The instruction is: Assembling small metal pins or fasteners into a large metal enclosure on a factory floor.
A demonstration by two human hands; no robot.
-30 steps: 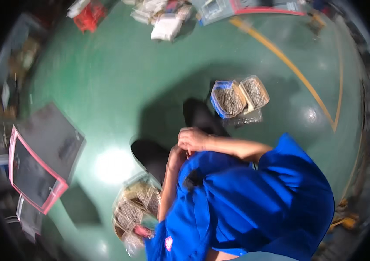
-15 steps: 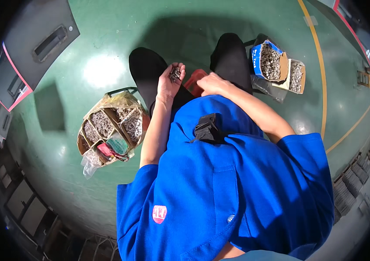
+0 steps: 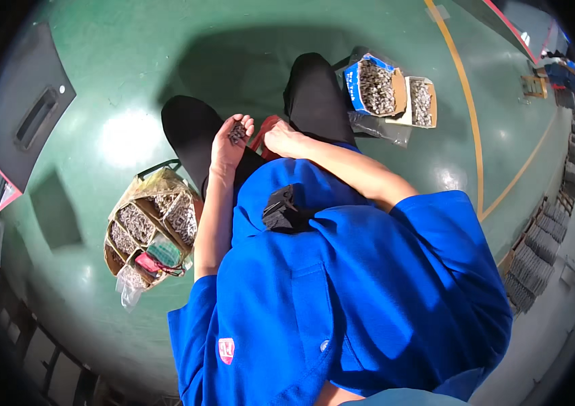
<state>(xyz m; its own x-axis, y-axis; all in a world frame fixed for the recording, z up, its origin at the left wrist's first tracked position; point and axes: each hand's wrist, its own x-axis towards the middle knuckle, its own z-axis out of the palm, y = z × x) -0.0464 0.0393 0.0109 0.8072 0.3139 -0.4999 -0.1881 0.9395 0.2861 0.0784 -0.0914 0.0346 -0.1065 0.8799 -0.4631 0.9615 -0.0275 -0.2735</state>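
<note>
In the head view, the left hand (image 3: 228,145) is turned palm up and half closed, its fingers curled into a cup around a small heap of dark parts (image 3: 237,133). The right hand (image 3: 283,139) lies just beside it, back upward, against a red thing (image 3: 270,125) between the thighs; its fingertips are hidden, so whether it grips that thing cannot be told.

On the green floor (image 3: 115,81), left of the left forearm, sits a carton (image 3: 140,194) divided into compartments of small pale metal pieces. Toward its near edge lie a pink item (image 3: 147,262) and a green item (image 3: 164,251), and a clear bag (image 3: 129,287) hangs over its near left corner.

Beyond the right thigh, a blue box (image 3: 354,88) holds more metal pieces; a smaller box (image 3: 434,106), also filled, stands at its right edge. Past them a yellow line (image 3: 467,95) crosses the floor.
</note>
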